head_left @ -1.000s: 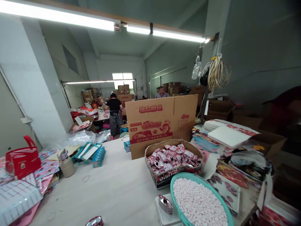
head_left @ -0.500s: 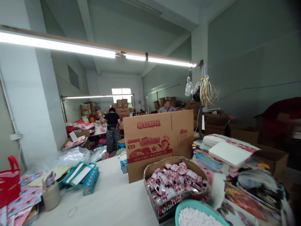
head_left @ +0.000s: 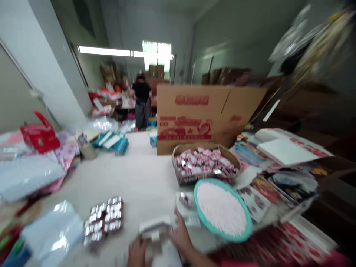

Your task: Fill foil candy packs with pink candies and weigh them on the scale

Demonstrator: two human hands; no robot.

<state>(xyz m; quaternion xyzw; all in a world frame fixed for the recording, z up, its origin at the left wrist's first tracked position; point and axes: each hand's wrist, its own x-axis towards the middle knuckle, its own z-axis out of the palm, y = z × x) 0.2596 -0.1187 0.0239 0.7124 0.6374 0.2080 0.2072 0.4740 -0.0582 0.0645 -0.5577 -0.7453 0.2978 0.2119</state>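
- The left hand (head_left: 137, 254) and the right hand (head_left: 182, 237) were at the near edge of the pale white table (head_left: 144, 178), both at a small white box (head_left: 154, 226).
- The small white box lay on the table between the two hands, and the right hand touched it.
- The picture was blurred, so I cannot tell if the fingers were spread or closed.
- A block of shiny silver foil packets (head_left: 104, 220) lay just left of the box.
- A round teal basin of pale pink pellets (head_left: 222, 207) stood near the right hand.

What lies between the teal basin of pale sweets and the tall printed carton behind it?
In the head view, an open tray of red-wrapped sweets sits between the basin and the carton.
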